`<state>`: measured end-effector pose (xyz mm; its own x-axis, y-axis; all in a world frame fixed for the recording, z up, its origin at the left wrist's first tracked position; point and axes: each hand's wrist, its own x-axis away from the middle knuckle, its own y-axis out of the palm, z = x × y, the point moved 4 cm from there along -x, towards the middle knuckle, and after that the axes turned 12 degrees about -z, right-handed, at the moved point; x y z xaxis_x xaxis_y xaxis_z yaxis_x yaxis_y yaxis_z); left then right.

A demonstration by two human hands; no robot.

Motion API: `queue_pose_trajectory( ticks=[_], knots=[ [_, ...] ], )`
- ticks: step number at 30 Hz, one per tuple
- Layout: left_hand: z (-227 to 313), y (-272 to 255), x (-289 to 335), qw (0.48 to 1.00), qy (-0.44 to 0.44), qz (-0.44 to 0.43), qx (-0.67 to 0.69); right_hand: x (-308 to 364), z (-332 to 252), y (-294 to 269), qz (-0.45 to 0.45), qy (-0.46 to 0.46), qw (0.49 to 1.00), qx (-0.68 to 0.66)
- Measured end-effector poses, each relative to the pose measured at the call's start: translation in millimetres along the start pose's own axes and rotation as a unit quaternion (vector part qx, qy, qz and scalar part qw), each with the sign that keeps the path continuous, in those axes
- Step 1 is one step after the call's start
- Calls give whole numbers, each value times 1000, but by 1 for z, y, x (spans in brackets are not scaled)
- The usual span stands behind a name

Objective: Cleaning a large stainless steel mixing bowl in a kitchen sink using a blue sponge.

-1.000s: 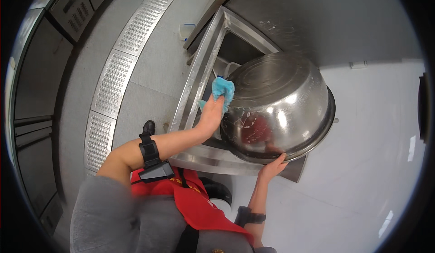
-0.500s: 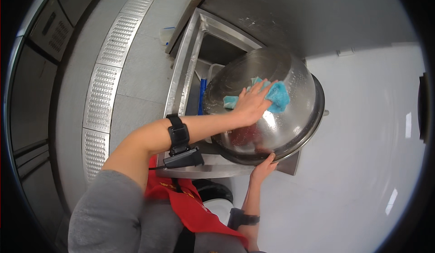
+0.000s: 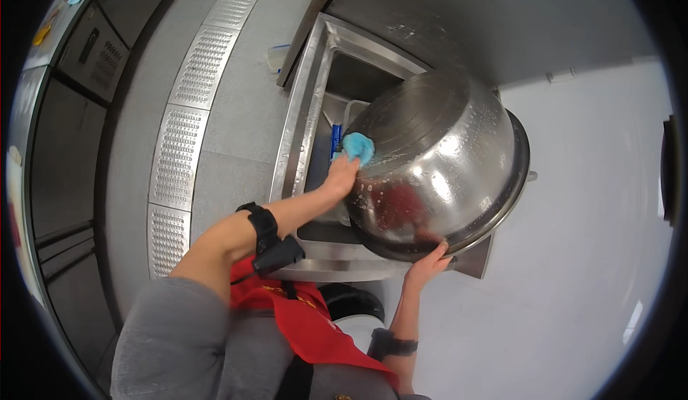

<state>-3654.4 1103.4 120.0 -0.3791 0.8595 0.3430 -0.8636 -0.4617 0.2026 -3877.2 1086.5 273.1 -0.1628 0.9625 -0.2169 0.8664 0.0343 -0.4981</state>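
A large, wet stainless steel basin (image 3: 459,163) is tilted over the sink (image 3: 304,124), its flat underside turned up and to the left. My left hand (image 3: 342,176) is closed around a bunched light-blue cloth (image 3: 358,148) at the left edge of that underside. My right hand (image 3: 428,264) grips the near rim of the basin, thumb on the outside; its other fingers are mostly hidden underneath. Beside the cloth, down in the sink, a blue strip-like object (image 3: 335,138) shows in part.
Along the floor at left runs a perforated metal drain cover (image 3: 179,145). Steel cabinets (image 3: 61,163) stand beyond it. A dark wall (image 3: 444,20) rises behind the sink, and a white surface (image 3: 573,256) lies to the right. A small clear container (image 3: 277,58) sits behind the sink's left corner.
My left hand has drawn the cloth leftward and down across the basin, from its middle to the left edge. The cloth is now bunched up. My right hand keeps its hold on the rim.
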Motion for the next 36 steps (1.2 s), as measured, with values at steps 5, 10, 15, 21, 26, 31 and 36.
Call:
queue_pose_trajectory(
  ticks=[5,10,15,21,26,31,36],
  knots=[
    [83,29,57,971,108,-83,-198,0,7,-5,-11,11,1000,5],
    [139,55,13,948,199,-169,-180,-6,23,-7,-23,5,999,-30],
    [185,76,-60,933,177,-231,-214,-6,25,-7,-12,34,999,-27],
    [203,98,-151,934,114,-238,-239,-1,28,-9,-31,61,997,-25],
    [198,75,-212,932,105,-258,-231,3,30,-8,-32,95,995,-24],
    [126,37,-232,954,84,-263,-113,9,39,-13,-6,146,989,-24],
    [-12,-14,-189,969,-103,-220,41,14,36,-8,-28,182,983,-26]
  ],
)
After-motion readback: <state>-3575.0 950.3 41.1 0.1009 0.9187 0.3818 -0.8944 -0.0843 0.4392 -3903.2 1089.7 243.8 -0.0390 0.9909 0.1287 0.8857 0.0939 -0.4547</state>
